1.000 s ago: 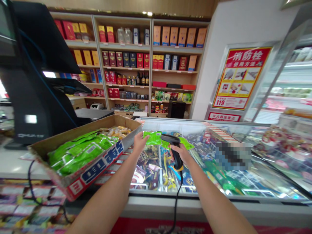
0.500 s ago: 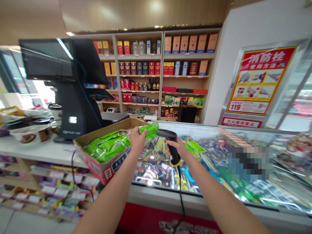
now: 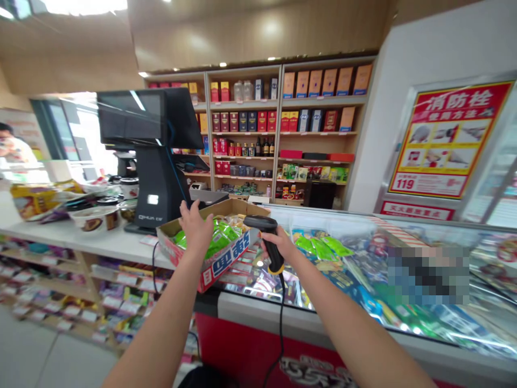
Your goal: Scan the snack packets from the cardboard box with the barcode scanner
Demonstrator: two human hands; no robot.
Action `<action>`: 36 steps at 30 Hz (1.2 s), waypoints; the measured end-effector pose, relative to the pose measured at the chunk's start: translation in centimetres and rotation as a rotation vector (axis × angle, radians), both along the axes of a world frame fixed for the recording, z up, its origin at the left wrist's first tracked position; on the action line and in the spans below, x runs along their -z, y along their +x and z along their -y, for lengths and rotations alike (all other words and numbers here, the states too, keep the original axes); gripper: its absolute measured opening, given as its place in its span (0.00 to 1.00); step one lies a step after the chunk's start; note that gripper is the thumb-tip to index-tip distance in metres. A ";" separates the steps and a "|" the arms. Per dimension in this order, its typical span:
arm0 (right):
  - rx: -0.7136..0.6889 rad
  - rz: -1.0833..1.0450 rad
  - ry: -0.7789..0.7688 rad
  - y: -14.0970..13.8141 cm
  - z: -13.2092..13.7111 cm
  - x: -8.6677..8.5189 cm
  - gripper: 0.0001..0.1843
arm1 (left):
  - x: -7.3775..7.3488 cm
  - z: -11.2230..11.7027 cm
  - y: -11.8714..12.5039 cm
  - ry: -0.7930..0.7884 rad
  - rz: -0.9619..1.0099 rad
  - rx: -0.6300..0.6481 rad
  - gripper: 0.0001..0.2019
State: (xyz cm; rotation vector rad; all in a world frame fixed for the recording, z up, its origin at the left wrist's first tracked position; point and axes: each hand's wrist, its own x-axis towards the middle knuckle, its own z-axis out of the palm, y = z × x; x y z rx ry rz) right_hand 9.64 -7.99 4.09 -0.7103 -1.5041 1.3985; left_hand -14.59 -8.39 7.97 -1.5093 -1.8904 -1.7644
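Observation:
My left hand (image 3: 196,229) is over the open cardboard box (image 3: 226,264), its fingers apart and nothing in them. Inside the box lie several shiny green packets (image 3: 224,231), partly hidden by that hand. My right hand (image 3: 279,243) grips a black and yellow barcode scanner (image 3: 272,250) by its handle. The scanner's head points left toward the box, and its cord hangs down in front of the counter. To the right of the scanner, more green packets (image 3: 323,248) lie on the glass top of the display freezer (image 3: 258,310).
A black checkout screen (image 3: 151,156) stands behind the box on the white counter (image 3: 149,250). Tubs and bags (image 3: 97,215) crowd the counter at left. Shelves of boxed bottles (image 3: 244,121) line the back wall. A person (image 3: 16,145) is at far left.
My left hand has let go of the green packet it held and moved left over the box. The view has turned left. My right hand still holds the barcode scanner.

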 end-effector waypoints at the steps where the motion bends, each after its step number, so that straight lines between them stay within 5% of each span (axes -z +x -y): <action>1: 0.015 0.006 -0.004 0.5 0.1 0.2 0.17 | 0.1 -0.1 0.8 0.033 -0.022 0.042 0.26; 8: 0.195 0.025 -0.015 5.8 0.2 1.6 0.17 | 3.7 -2.7 10.1 0.085 -0.162 0.384 0.18; 14: 0.386 -0.023 -0.059 12.4 -0.6 3.5 0.17 | 8.3 -5.4 19.1 -0.262 -0.353 0.607 0.16; 19: 0.468 -0.087 -0.080 16.2 -1.3 5.0 0.18 | 9.6 -7.2 24.2 -0.549 -0.391 0.595 0.19; 24: 0.504 -0.120 -0.108 17.4 -1.1 6.1 0.17 | 11.3 -9.4 26.6 -0.524 -0.352 0.565 0.26; 29: 0.500 -0.104 -0.085 17.3 -0.9 6.3 0.16 | 13.2 -10.4 26.6 -0.549 -0.512 0.675 0.19; 36: 0.470 -0.081 -0.054 17.6 -1.0 6.6 0.17 | 12.4 -11.0 25.6 -0.598 -0.435 0.564 0.20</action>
